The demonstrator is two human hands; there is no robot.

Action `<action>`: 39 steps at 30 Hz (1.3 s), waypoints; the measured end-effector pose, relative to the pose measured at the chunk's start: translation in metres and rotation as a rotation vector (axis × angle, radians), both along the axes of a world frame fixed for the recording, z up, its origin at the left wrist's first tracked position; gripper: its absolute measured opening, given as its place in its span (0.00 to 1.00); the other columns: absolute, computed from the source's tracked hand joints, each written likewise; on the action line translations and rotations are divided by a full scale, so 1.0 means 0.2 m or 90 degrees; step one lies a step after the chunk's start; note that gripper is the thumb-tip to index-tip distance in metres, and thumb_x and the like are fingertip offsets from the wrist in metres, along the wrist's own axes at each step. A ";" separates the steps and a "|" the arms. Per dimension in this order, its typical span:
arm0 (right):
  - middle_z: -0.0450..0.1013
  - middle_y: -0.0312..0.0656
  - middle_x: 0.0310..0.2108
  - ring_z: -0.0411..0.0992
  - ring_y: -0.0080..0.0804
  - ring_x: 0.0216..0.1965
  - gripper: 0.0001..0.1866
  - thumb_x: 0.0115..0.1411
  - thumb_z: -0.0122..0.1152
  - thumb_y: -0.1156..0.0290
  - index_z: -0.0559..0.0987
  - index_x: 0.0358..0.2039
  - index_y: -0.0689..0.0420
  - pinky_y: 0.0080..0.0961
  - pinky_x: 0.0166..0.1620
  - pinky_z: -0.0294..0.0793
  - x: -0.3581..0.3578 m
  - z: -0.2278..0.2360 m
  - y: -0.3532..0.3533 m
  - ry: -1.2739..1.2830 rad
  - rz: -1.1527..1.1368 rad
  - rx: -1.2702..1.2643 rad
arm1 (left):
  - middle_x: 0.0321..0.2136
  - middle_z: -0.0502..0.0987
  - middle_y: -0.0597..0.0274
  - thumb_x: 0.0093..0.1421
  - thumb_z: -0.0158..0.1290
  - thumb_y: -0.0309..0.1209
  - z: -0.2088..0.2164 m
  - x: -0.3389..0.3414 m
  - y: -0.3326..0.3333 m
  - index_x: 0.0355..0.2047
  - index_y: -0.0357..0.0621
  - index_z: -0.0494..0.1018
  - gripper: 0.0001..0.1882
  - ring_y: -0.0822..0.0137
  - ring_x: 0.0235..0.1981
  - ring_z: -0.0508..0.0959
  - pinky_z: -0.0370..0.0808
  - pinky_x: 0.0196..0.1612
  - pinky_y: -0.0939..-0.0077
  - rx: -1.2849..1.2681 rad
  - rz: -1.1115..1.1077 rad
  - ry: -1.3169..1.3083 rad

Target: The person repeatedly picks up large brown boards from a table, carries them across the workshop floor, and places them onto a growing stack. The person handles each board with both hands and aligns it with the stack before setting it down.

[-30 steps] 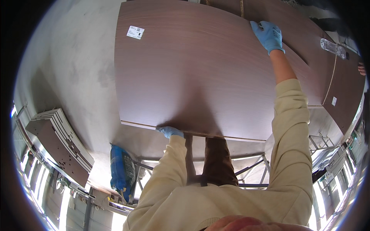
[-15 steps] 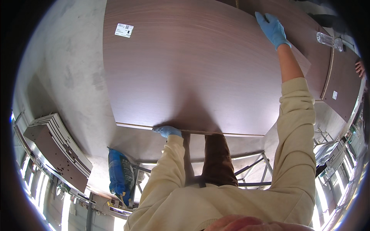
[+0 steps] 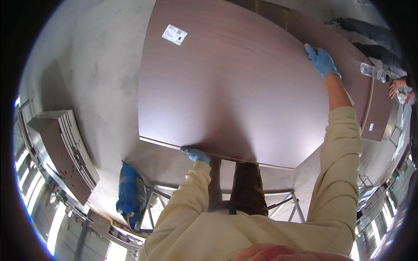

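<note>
left hand and right hand hold panel.

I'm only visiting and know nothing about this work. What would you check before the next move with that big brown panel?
1. Left hand holding the wood-grain brown panel by its near edge: ok.
2. Right hand at the panel's right edge: ok.
3. Right fingers curled under that edge: cannot tell; the underside is hidden.
4. Blue gloves on both hands: ok.
5. Clear plastic bottle apart from the held panel: ok, it lies farther right.
6. Other person's hands away from the held panel: ok, they are at the far right.
</note>
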State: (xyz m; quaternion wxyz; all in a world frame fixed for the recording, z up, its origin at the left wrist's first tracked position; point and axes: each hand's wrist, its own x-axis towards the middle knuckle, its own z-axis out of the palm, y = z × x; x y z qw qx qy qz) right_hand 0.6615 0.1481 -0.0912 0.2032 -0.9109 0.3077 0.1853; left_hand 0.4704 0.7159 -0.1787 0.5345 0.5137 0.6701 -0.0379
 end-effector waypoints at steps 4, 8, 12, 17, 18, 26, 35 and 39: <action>0.80 0.59 0.38 0.78 0.51 0.45 0.43 0.63 0.50 0.29 0.84 0.40 0.65 0.39 0.54 0.72 0.05 0.32 0.01 -0.018 -0.031 0.054 | 0.72 0.61 0.56 0.68 0.36 0.70 0.35 -0.04 0.15 0.75 0.48 0.53 0.48 0.53 0.71 0.62 0.56 0.73 0.54 -0.064 0.035 -0.010; 0.78 0.66 0.42 0.77 0.55 0.48 0.48 0.64 0.48 0.28 0.81 0.44 0.71 0.41 0.54 0.72 0.29 0.72 0.19 -0.092 0.059 0.075 | 0.66 0.69 0.53 0.64 0.39 0.75 0.74 -0.02 0.45 0.72 0.44 0.59 0.52 0.50 0.65 0.69 0.67 0.67 0.48 -0.160 0.099 -0.019; 0.77 0.70 0.40 0.77 0.65 0.48 0.48 0.67 0.42 0.29 0.82 0.39 0.71 0.47 0.50 0.74 0.61 1.14 0.47 0.033 0.178 -0.045 | 0.68 0.67 0.52 0.62 0.37 0.77 1.13 -0.04 0.68 0.70 0.45 0.62 0.53 0.48 0.68 0.65 0.63 0.69 0.48 -0.407 0.149 -0.088; 0.77 0.68 0.41 0.75 0.68 0.48 0.47 0.65 0.44 0.27 0.84 0.37 0.67 0.51 0.48 0.75 0.71 1.53 0.94 0.015 0.315 -0.233 | 0.70 0.63 0.52 0.64 0.34 0.75 1.23 -0.10 0.99 0.69 0.46 0.62 0.50 0.49 0.71 0.60 0.53 0.73 0.47 -0.680 0.126 -0.218; 0.77 0.68 0.41 0.75 0.68 0.48 0.47 0.64 0.45 0.27 0.84 0.37 0.67 0.52 0.48 0.75 0.70 1.56 1.04 -0.056 0.349 -0.245 | 0.70 0.63 0.52 0.64 0.34 0.75 1.19 -0.08 1.06 0.69 0.46 0.62 0.50 0.49 0.71 0.60 0.53 0.73 0.47 -0.694 0.132 -0.230; 0.79 0.64 0.45 0.76 0.66 0.50 0.42 0.64 0.48 0.30 0.85 0.41 0.64 0.51 0.53 0.74 1.13 1.91 2.12 -0.069 0.244 -0.197 | 0.70 0.62 0.53 0.64 0.33 0.75 1.18 0.36 1.98 0.69 0.47 0.62 0.50 0.49 0.70 0.60 0.53 0.73 0.50 -0.699 0.151 -0.304; 0.77 0.62 0.50 0.74 0.61 0.55 0.42 0.65 0.46 0.32 0.84 0.47 0.63 0.48 0.58 0.72 1.96 2.31 3.55 -0.214 0.419 -0.257 | 0.71 0.62 0.54 0.65 0.32 0.74 1.37 0.83 2.80 0.70 0.49 0.61 0.49 0.49 0.70 0.61 0.53 0.73 0.53 -0.637 0.208 -0.383; 0.77 0.62 0.52 0.74 0.60 0.56 0.43 0.64 0.45 0.29 0.84 0.47 0.62 0.47 0.60 0.72 2.49 2.34 4.11 -0.270 0.460 -0.277 | 0.71 0.62 0.55 0.65 0.32 0.74 1.42 1.16 3.16 0.70 0.49 0.61 0.48 0.50 0.70 0.61 0.53 0.74 0.54 -0.604 0.241 -0.432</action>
